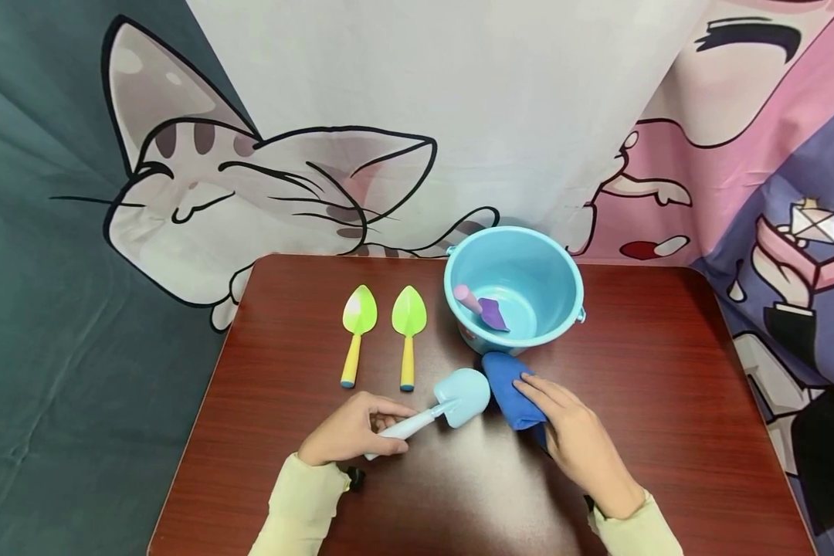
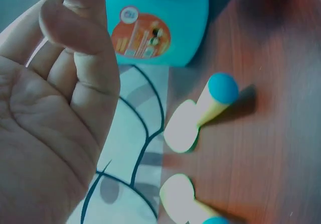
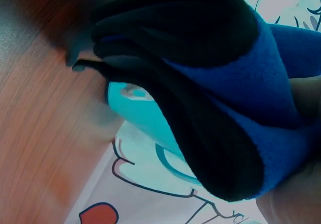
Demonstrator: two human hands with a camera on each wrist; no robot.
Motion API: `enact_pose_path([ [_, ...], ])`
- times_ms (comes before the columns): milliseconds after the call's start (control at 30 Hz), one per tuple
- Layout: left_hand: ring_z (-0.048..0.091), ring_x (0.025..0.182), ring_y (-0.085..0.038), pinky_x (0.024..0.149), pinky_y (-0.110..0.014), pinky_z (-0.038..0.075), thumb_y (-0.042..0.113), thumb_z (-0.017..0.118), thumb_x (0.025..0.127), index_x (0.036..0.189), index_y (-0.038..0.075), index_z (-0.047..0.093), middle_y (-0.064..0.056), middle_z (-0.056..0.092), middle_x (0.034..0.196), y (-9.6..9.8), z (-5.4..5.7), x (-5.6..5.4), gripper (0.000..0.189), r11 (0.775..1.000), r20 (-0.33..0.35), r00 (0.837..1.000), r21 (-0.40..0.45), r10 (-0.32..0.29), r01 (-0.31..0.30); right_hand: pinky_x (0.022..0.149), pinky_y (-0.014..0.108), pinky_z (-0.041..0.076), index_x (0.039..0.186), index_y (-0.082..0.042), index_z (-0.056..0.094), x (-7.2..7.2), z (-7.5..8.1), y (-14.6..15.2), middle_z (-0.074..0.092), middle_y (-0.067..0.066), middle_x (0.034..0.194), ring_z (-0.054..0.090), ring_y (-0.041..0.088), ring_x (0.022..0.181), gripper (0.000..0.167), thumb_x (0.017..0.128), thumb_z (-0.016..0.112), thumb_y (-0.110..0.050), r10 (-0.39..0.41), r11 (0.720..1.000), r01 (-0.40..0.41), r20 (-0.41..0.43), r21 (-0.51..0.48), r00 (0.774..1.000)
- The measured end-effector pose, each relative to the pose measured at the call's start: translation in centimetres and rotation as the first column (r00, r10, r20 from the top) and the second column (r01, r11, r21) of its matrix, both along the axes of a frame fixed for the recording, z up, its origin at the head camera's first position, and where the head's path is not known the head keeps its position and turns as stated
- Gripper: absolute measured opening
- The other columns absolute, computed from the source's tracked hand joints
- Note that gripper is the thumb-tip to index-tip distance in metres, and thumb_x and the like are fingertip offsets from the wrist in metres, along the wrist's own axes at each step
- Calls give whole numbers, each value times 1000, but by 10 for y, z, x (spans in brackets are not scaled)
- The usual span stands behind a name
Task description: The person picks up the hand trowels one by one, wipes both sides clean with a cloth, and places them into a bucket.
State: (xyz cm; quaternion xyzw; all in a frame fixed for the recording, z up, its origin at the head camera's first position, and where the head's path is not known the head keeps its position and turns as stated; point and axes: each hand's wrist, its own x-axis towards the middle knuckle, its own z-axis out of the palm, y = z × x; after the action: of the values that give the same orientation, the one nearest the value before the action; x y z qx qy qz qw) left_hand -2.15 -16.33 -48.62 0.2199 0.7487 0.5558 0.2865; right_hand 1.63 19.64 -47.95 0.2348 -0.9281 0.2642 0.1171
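- I have the left hand (image 1: pixel 361 428) pinching the light blue shovel (image 1: pixel 462 398) by its handle, thumb and fingers close together, near the handle's end.
- My right hand (image 1: pixel 580 436) holds the folded blue cloth (image 1: pixel 510 394), fingers laid over its top; I cannot tell where the thumb sits.
- The shovel is about midway between the left and right edges of the tabletop (image 1: pixel 639 371), its blade just beside the cloth; whether they touch I cannot tell.
- Against the far edge, right of middle, stands the bucket (image 1: pixel 514 262), a pink-and-purple scoop (image 1: pixel 493 314) inside it. The left trowel (image 1: pixel 359 310) and right trowel (image 1: pixel 408 310) lie toward the far left corner.
- My worry: held so near its end, the shovel could twist under any push on the blade.
- The cloth's layers hang loose at one side, so a fold could snag the blade or slip free.
- The cloth sits close against the bucket; a careless forward shove might nudge the bucket toward the far edge.
- From the left wrist I see an orange label (image 2: pixel 140 35) on the bucket with a round white badge; its print is too blurred for me to read.
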Motion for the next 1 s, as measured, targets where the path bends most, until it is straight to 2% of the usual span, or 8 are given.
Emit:
enact_pose_path([
  [100, 58, 60, -9, 55, -22, 47, 18, 84, 81, 118, 21, 75, 0, 70, 74, -9, 3, 1, 38, 999, 29, 999, -13, 33, -33, 109, 21, 32, 135, -9, 64, 1, 1, 2, 61, 6, 137, 57, 27, 124, 62, 80, 52, 17, -9, 1000, 9, -8, -9, 1000],
  [167, 58, 58, -9, 53, -23, 47, 19, 85, 81, 119, 22, 75, 0, 70, 74, -14, 6, 1, 39, 998, 20, 998, -17, 55, -54, 109, 19, 31, 135, -10, 64, 2, 1, 3, 61, 6, 137, 57, 27, 124, 63, 80, 53, 17, -17, 1000, 17, -8, -10, 1000],
  [267, 60, 62, -11, 53, -24, 48, 19, 85, 81, 120, 21, 74, 1, 71, 83, -22, 12, 0, 41, 998, -55, 996, -13, 69, -69, 110, 16, 28, 135, -10, 64, 2, 2, 4, 61, 6, 137, 57, 25, 124, 64, 79, 53, 18, -26, 999, 26, -13, -19, 1000],
  [400, 62, 70, -14, 57, -27, 50, 16, 86, 81, 119, 18, 74, 2, 70, 94, -30, 24, -4, 40, 997, -152, 985, 6, 76, -76, 111, 14, 25, 134, -8, 64, 1, 3, 5, 62, 8, 136, 58, 27, 123, 64, 78, 52, 20, -19, 999, 17, -39, -49, 999],
  [567, 60, 71, -16, 57, -28, 49, 8, 83, 82, 117, 17, 75, 1, 69, 92, -33, 37, -10, 37, 994, -192, 975, 44, 107, -101, 112, 13, 23, 135, -8, 63, 1, 3, 6, 61, 9, 137, 57, 29, 124, 61, 81, 49, 17, -14, 998, 13, -21, -54, 1000],
  [733, 59, 71, -17, 56, -28, 47, 9, 80, 86, 118, 17, 75, 1, 71, 97, -29, 54, -16, 34, 987, -210, 965, 49, 158, -151, 112, 13, 23, 134, -8, 64, 1, 4, 6, 62, 8, 136, 57, 27, 124, 61, 81, 51, 17, -16, 999, 15, -31, -48, 999],
  [900, 59, 74, -17, 61, -28, 48, 17, 79, 89, 118, 23, 75, 6, 70, 99, -19, 73, -26, 30, 981, -274, 942, 18, 193, -195, 112, 13, 21, 135, -7, 64, 1, 3, 8, 61, 9, 137, 56, 27, 126, 58, 83, 47, 14, -13, 999, 13, -2, -42, 1000],
  [1000, 57, 75, -16, 62, -29, 47, 22, 77, 90, 118, 26, 75, 10, 69, 96, -7, 87, -34, 28, 979, -349, 918, -13, 188, -206, 113, 14, 22, 134, -7, 64, 0, 2, 9, 61, 9, 137, 56, 27, 126, 57, 84, 47, 13, -15, 999, 15, -2, -38, 1000],
])
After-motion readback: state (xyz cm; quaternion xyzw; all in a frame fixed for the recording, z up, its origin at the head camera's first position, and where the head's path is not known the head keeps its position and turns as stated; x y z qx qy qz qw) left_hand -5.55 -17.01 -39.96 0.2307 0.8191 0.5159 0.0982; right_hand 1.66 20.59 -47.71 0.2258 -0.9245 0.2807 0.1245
